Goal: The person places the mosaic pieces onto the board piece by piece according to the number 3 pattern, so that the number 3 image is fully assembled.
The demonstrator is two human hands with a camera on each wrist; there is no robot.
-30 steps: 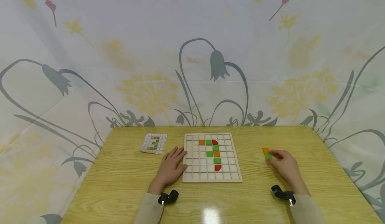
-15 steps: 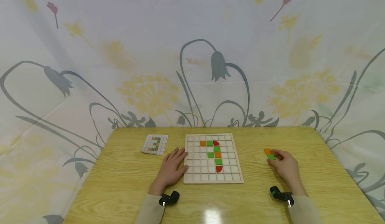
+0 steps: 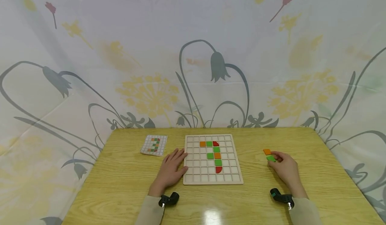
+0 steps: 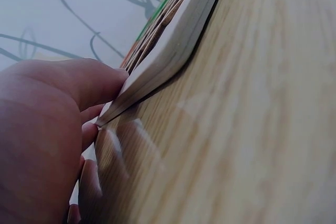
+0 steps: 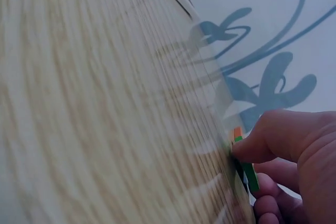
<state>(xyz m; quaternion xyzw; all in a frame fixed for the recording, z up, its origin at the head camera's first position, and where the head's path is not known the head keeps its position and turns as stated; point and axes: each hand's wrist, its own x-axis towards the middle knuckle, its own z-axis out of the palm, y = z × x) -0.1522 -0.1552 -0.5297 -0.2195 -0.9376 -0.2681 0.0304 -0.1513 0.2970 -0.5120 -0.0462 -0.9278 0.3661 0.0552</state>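
Observation:
A wooden grid board (image 3: 238,179) lies mid-table with orange, green and red tiles set in its cells. My left hand (image 3: 172,167) lies flat on the table, fingers straight against the board's left edge (image 4: 157,66). My right hand (image 3: 284,166) is at the right, its thumb and fingers pinching a green square tile (image 3: 271,158) that lies on the table. An orange tile (image 3: 267,151) sits just beyond it. In the right wrist view the green tile (image 5: 250,174) shows edge-on between thumb and fingers, the orange tile (image 5: 237,132) behind.
A small pattern card (image 3: 154,144) lies to the left of the board. The wooden table (image 3: 120,184) is backed and flanked by a flower-printed cloth (image 3: 193,67) on three sides.
The green tile has slid a little toward me, away from the orange one, under my right hand's fingers. My left hand stays put.

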